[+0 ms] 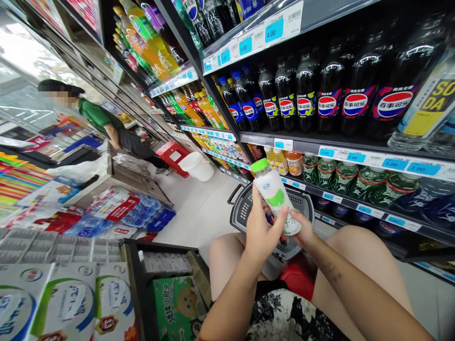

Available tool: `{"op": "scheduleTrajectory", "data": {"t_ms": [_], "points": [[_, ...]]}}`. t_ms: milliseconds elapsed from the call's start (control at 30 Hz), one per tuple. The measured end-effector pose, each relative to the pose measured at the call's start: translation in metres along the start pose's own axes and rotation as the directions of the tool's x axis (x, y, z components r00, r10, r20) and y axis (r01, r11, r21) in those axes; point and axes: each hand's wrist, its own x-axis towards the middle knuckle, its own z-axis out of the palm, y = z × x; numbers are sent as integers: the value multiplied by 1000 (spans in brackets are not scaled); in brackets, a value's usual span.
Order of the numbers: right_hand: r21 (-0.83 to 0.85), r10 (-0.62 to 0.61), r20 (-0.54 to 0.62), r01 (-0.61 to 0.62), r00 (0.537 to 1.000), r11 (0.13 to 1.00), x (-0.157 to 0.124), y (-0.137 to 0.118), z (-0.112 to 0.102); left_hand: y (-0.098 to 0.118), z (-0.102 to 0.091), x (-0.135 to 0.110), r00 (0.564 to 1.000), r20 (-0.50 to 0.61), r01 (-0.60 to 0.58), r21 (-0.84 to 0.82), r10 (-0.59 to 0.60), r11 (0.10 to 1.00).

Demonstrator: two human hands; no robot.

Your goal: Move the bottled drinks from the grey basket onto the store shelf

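Note:
A white drink bottle (275,195) with a green cap and green label is held upright in front of me, over a grey shopping basket (245,208). My left hand (261,232) wraps round its lower left side, thumb across the label. My right hand (304,229) grips the bottle's base from the right. Both hands are closed on it. My bare knees show below, and I sit on a red stool (298,279).
Drink shelves (355,142) with cola and soda bottles run along the right. Water packs (135,210) and milk cartons (64,298) lie at left. A person in a green top (103,121) stands by a counter; a white bucket (197,166) and red stool (172,156) stand on the aisle floor.

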Motion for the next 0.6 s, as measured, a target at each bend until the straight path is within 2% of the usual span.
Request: {"op": "scheduleTrajectory", "data": {"t_ms": [100,200,267,333,400,467,533,600], "points": [[98,30,13,-31,999,995,0,3,-6,0,3,1,996,-82,28,27,-26,999],[18,-83,-66,84,994,996,-1,9,-11,-1,0,7,975,-207,99,98,-77,990],[-15,-162,-118,162,980,987,1,9,-13,4,-6,18,972,-215,111,43,-99,993],[81,-143,-108,153,984,985,7,4,-15,18,-16,36,977,-200,64,-81,-79,995],[220,-70,-45,78,997,972,14,-6,-18,44,-26,61,965,-262,-58,-163,13,985],[287,-25,-3,25,1000,957,21,-16,-22,78,-33,93,899,-399,-260,-156,180,953],[295,-23,-11,25,1000,955,27,-23,-25,117,-36,131,779,-505,-479,-96,373,872],[283,-28,-19,32,999,959,31,-25,-28,157,-33,175,658,-521,-658,-47,543,751]]}}
